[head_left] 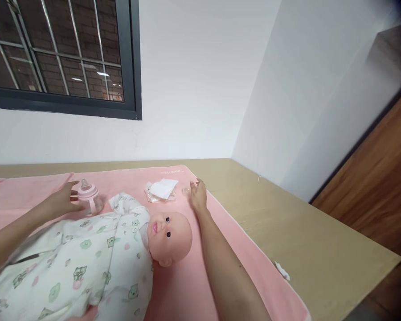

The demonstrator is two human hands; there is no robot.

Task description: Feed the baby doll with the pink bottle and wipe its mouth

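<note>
A baby doll lies on its back in a white sleep suit with green and pink animal prints, its head toward the right. Beside its arm stands a baby bottle with a pink collar, pink handle and clear teat. My left hand is at the bottle's left side, fingers spread apart; whether they touch it is hard to tell. Past the doll's head, my right hand rests near the mat's edge with fingers extended. Just left of it is a small clear dome-shaped piece, perhaps a cap.
A pink mat covers much of the tan table. Folded white tissue lies on a packet beyond the doll. A white scrap sits by the mat's right edge. Walls and a barred window bound the far side.
</note>
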